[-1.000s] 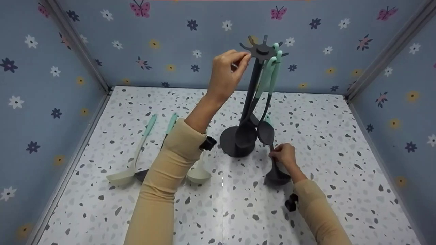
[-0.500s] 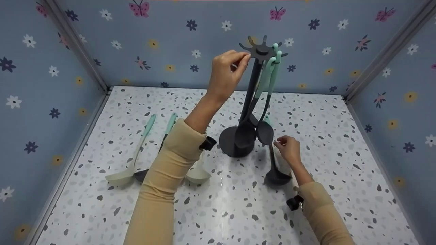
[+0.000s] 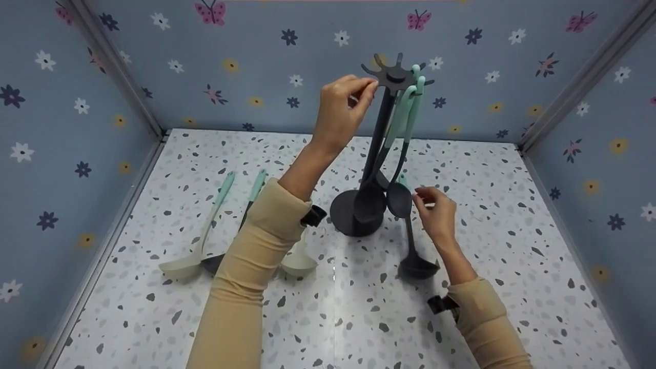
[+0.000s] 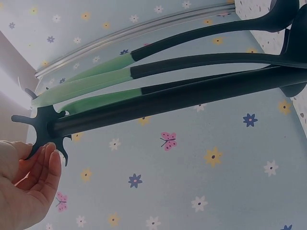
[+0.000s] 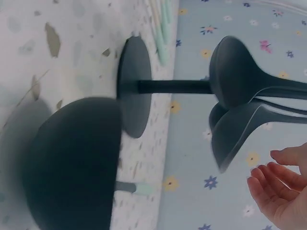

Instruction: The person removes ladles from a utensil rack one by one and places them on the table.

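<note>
My left hand (image 3: 338, 110) pinches one hook of the black utensil stand (image 3: 395, 76) between thumb and fingers. In the left wrist view, the same hand (image 4: 33, 184) holds the stand's star-shaped top. Dark utensils with mint handles (image 3: 412, 110) hang from the hooks on the right side; one ends in a spoon-like head (image 3: 400, 200). Below it a black ladle (image 3: 417, 266) lies on the table, its handle partly hidden. My right hand (image 3: 438, 215) hovers beside the hanging heads with thumb and fingers apart, and the right wrist view shows nothing in its fingers (image 5: 280, 182).
Left of the stand's round base (image 3: 344, 215) lie a cream ladle with a mint handle (image 3: 184, 267), a dark utensil (image 3: 212, 264) mostly behind my left sleeve, and another cream ladle (image 3: 299, 262). Flowered walls (image 3: 328, 36) enclose the speckled table (image 3: 379, 328).
My right hand has let go of the black ladle's handle on the table and moved up and slightly right. The left hand stays at the stand's top.
</note>
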Demonstrator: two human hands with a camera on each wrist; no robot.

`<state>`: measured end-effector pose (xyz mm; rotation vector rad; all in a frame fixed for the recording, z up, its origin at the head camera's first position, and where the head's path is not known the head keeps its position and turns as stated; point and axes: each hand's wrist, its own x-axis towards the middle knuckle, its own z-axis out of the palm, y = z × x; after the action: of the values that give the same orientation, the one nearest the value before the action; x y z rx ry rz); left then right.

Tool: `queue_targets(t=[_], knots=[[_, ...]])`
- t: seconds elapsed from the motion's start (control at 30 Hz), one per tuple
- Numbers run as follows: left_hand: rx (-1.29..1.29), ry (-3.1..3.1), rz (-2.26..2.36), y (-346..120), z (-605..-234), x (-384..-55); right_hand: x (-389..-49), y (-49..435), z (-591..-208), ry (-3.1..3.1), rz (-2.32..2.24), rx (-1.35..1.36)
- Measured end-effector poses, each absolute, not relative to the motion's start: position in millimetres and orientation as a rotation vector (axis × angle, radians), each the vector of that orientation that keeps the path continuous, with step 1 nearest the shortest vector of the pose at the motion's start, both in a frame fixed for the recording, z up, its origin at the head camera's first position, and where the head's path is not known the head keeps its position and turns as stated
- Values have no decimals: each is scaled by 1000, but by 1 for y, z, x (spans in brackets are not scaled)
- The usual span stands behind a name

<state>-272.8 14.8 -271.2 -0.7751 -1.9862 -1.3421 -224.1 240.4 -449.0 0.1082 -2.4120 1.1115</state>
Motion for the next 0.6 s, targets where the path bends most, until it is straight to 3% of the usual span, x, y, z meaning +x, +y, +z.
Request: queue_targets(t=[0.6], knots=[[-775,-1965,-1381,16,-271,-272,-202,175,-401,-2045,1219,387]])
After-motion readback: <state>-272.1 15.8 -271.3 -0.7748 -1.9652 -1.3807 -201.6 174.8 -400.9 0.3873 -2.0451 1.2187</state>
